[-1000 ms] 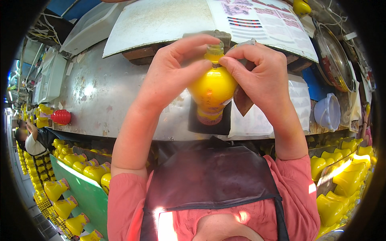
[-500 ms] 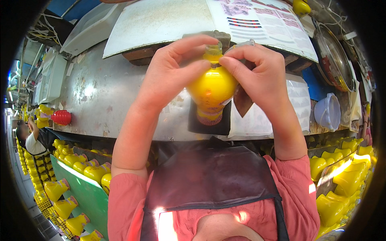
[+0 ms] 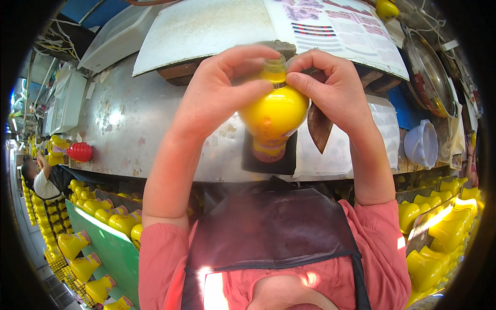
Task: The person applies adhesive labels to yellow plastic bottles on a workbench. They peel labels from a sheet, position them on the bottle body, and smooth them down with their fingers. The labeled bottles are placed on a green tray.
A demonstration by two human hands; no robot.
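Since a second ago almost nothing has shifted for us: both hands and the bottle sit in the same spot, with only the fingertips at the neck pinched a touch tighter. The biggest thing before us is the curved, scuffed sheet-metal work surface (image 3: 134,124), which spans the view, with a white board with a printed paper sheet (image 3: 217,28) propped above it. Below it we see our own dark apron over a pink long-sleeved top (image 3: 268,232). To the left and right run rows of yellow plastic bottles (image 3: 103,217), packed along a green trough on the left and heaped at the right edge. A clear plastic bag (image 3: 382,129) hangs beside our right wrist, with a pale blue plastic bowl (image 3: 421,144) just beyond it, and a red ribbed round object (image 3: 80,152) rests at the far left of the metal surface. A dark square pad (image 3: 268,155) lies under the work. Held above that pad, in the middle of the view, is the round yellow-filled clear bottle (image 3: 271,116), upright with its narrow neck at the top. Our left hand (image 3: 217,98) curls closed around its left flank and neck, thumb across the front. Our right hand (image 3: 330,88) is closed too, thumb and forefinger pinching the neck from the right.
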